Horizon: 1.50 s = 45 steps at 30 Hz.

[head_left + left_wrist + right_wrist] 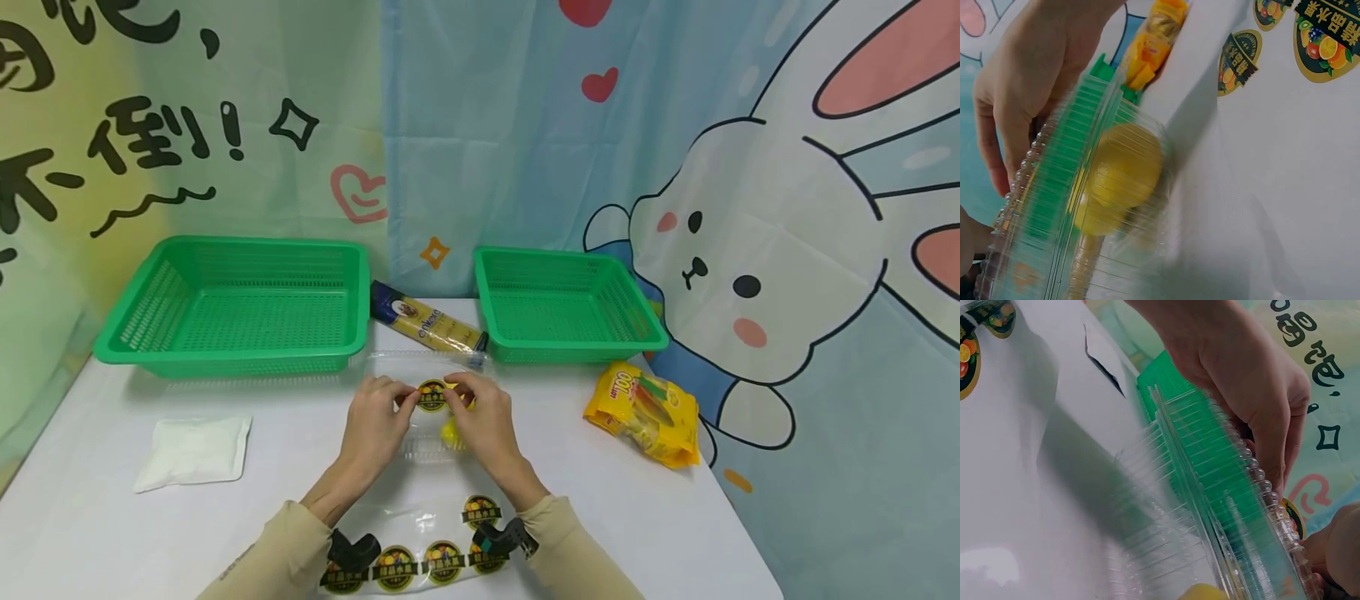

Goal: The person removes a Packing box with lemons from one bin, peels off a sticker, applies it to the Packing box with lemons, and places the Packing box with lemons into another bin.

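Note:
A clear plastic clamshell box (423, 454) stands on the white table between my two hands, its ribbed side showing in both wrist views. Yellow round fruit (1127, 164) shows through its wall. On top of the box is a round black-and-gold fruit sticker (432, 396). My left hand (377, 421) pinches the sticker's left edge between thumb and fingertips. From the other side, my right hand (486, 421) pinches its right edge, thumb lowered over the box. Below my wrists lies a clear sheet of stickers (442, 562), bearing several more of the same round labels.
Two green baskets stand at the back, a larger one (232, 362) left and a smaller one (570, 346) right. Between them lies a pack of spaghetti (431, 321). A yellow snack bag (645, 414) is at the right edge, a white packet (195, 450) at left.

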Available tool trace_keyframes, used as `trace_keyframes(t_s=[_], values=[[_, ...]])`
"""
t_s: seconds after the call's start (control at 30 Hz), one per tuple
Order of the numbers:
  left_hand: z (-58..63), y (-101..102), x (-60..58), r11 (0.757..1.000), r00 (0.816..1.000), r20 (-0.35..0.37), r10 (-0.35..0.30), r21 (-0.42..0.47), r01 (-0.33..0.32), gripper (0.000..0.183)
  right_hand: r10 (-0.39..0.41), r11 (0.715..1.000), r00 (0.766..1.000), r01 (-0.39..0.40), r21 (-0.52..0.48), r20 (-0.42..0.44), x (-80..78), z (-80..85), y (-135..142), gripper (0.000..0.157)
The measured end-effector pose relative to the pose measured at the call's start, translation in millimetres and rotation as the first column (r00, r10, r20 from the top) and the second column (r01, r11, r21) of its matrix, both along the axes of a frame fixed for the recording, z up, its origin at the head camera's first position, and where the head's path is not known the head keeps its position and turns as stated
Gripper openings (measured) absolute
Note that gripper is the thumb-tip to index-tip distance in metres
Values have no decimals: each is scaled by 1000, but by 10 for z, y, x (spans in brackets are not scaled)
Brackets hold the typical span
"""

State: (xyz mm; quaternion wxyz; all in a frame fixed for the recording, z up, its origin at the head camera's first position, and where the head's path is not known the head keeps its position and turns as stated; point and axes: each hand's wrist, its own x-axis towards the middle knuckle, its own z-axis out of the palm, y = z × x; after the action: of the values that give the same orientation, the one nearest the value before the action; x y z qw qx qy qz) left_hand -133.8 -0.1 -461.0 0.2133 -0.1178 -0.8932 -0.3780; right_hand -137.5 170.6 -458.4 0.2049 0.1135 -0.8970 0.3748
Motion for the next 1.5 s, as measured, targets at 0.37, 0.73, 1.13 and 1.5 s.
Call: trace_keyframes(t_s=[0.37, 0.73, 1.13, 1.5], values=[[-7, 11, 15, 1000, 999, -40, 9, -19, -10, 5, 9, 998, 995, -3, 63, -98, 5, -47, -30, 14], [-33, 28, -7, 999, 997, -73, 33, -32, -35, 11, -11, 993, 987, 30, 113, -163, 10, -85, -63, 14], [-18, 22, -7, 999, 999, -41, 36, 8, -35, 16, -76, 993, 991, 85, 81, -107, 20, -48, -76, 14], [114, -322, 170, 987, 985, 164, 45, 144, -69, 48, -137, 990, 985, 139, 9, -101, 34, 90, 194, 12]])
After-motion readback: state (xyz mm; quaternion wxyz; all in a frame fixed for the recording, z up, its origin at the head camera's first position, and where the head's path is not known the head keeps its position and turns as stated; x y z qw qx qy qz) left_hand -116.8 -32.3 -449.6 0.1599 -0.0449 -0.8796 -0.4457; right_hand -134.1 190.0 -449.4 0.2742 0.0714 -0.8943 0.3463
